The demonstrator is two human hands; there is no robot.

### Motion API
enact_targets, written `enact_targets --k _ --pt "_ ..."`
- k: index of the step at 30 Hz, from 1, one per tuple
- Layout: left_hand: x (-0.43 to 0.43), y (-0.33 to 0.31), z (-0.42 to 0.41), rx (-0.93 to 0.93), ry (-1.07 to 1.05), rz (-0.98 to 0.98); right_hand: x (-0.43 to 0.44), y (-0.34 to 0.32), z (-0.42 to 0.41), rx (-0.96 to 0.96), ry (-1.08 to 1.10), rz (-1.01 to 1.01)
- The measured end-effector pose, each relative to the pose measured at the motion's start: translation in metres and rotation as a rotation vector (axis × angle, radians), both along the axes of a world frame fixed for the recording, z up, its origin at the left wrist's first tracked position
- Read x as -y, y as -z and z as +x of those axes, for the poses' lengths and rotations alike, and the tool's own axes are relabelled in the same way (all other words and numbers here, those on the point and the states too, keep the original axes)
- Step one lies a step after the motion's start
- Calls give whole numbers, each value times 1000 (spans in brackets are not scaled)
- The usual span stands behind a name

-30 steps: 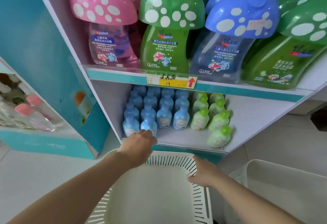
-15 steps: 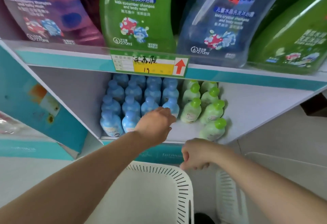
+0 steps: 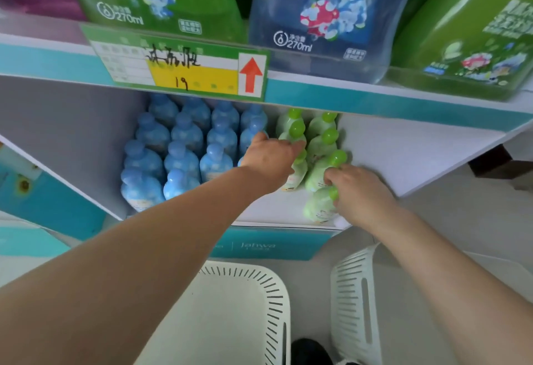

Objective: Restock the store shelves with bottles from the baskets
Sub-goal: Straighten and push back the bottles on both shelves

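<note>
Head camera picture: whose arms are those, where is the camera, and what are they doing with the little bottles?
There is no machine here. The arms belong to a person, and the two grips are bare hands. The one camera sits on the person's head, looking forward and down, so you see what they see. On the lower shelf stand small blue bottles and small green bottles. The right grip holds the front green bottle by its top. The left grip reaches the neighbouring green bottle; whether it holds it is hidden. Below are two white baskets; no bottles show in them.
</note>
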State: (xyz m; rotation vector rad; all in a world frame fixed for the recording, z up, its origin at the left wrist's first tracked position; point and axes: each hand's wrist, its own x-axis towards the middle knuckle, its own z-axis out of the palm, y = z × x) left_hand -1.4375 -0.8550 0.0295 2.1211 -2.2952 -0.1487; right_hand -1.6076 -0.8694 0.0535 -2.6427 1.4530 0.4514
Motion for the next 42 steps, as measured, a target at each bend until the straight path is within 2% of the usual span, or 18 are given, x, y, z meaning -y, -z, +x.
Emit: enact_targets --k 4,10,20,23,26,28,31,34,42 --pt "9 0 -6 -207 -106 20 3 3 -3 45 7 -16" --pt "10 6 -2 -272 -103 33 4 1 -5 54 -22 -2" --pt "5 11 -2 -180 -25 8 2 -3 0 12 15 29" --pt "3 13 -1 -198 -6 11 4 -11 4 164 93 35" --pt "3 14 2 -217 -11 28 10 -18 11 384 93 -148" --pt "5 15 3 -223 -17 29 20 -15 16 336 67 -236" --pt "7 17 3 -213 -12 11 38 -6 22 132 113 -171" --pt "8 18 4 -213 0 -9 46 -3 28 17 129 -138" --pt "10 15 5 -246 9 -14 49 4 25 -2 102 -138"
